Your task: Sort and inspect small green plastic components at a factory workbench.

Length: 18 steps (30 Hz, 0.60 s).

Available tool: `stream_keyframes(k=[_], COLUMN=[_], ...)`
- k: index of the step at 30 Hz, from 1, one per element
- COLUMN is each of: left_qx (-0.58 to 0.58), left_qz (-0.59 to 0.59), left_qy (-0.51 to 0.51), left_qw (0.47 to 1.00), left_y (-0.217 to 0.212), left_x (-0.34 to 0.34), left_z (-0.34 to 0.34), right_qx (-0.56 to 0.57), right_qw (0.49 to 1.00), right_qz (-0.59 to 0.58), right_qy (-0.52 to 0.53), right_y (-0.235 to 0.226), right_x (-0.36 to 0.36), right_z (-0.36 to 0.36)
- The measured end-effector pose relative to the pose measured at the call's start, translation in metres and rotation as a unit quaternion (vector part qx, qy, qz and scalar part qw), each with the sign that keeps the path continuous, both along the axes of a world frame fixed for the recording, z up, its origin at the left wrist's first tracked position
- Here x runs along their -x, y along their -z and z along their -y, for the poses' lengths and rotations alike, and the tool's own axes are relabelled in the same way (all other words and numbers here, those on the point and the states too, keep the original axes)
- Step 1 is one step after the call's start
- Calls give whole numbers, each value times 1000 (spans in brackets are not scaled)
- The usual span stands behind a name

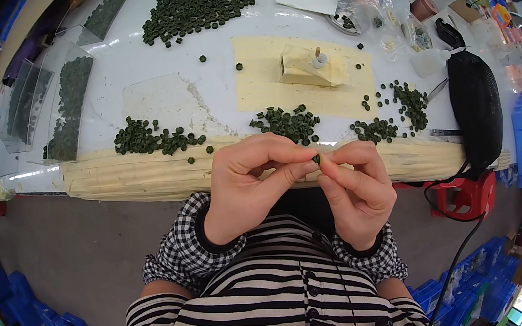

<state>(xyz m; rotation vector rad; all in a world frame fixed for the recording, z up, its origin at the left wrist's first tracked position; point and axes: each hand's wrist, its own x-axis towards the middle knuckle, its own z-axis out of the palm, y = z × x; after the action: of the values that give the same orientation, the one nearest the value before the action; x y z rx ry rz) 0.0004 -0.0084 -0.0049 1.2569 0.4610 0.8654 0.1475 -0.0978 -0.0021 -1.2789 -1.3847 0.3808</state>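
Note:
Just past the table's near edge, my left hand [253, 181] and my right hand [359, 190] meet fingertip to fingertip. Between them is one small dark green round piece [316, 159], pinched by the thumb and forefinger of the left hand and gripped at its other side by the right fingertips. Much of the piece is covered by fingers. Closest beyond the hands lies a pile of similar green pieces [286, 125]. Another pile [150, 137] sits to the left, and two smaller groups lie right, one near [374, 130] and one farther [410, 104].
A large heap of green pieces [190, 11] lies at the back. Clear trays [69, 100] of pieces stand left. A cream block with a peg [313, 66] rests on yellow paper [257, 90]. A black cloth-wrapped object [476, 109] stands right, above a red stool [469, 199].

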Motion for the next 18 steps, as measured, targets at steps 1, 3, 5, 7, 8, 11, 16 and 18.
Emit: stream_keyframes(k=[1,3,5,7,8,11,16,18], left_qx=[0,2,-41,-126,-173,-280,-327,-330], left_qz=[0,-4,-22,-53,-83,-162,-224,-227], left_qy=[0,-8,-27,-55,-85,-157,-214,-223], left_qw=[1000,1000,999,989,978,933,893,889], left_y=[0,-1,0,2,1,0,7,4], left_x=[0,0,0,-1,0,1,-1,2], left_z=[0,1,0,-4,-5,-10,-15,-16], right_qx=[1,-2,-8,1,5,20,95,101], right_qw=[1000,1000,1000,997,994,959,911,907], right_qz=[0,7,20,53,69,197,321,335], right_qy=[1,8,22,63,82,202,241,232], right_y=[0,1,2,-1,-2,2,2,3], right_x=[0,0,-2,-4,-5,-23,-42,-43], right_z=[0,-1,-4,-4,-5,-8,-8,-9])
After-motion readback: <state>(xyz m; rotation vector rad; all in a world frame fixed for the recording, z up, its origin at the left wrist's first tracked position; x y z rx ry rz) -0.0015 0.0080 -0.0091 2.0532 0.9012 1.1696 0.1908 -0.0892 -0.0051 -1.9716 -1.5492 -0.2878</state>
